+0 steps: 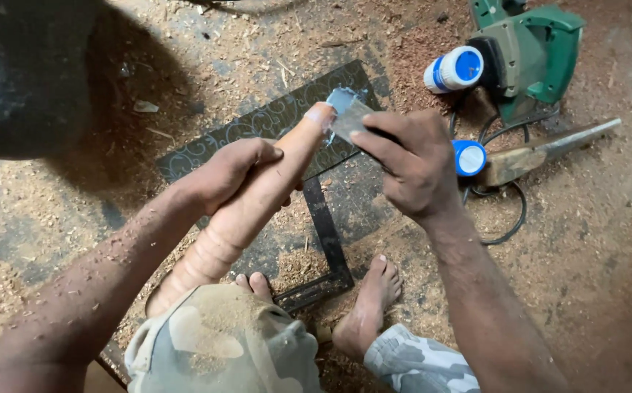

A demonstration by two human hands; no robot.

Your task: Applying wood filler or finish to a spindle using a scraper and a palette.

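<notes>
Behind right hand, half-hidden bottle

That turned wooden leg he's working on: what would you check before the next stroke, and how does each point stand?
1. Left hand grips the wooden leg firmly: ok, fingers wrapped round it.
2. Lower end of the leg braced: ok, it rests by the knee.
3. Right hand has the small grey sheet on the leg's tip: ok, touching.
4. Bare feet away from the tip: ok.
5. Chisel and green power tool out of the way: ok, lying aside.
6. Surface finish at the tip: cannot tell.
</notes>
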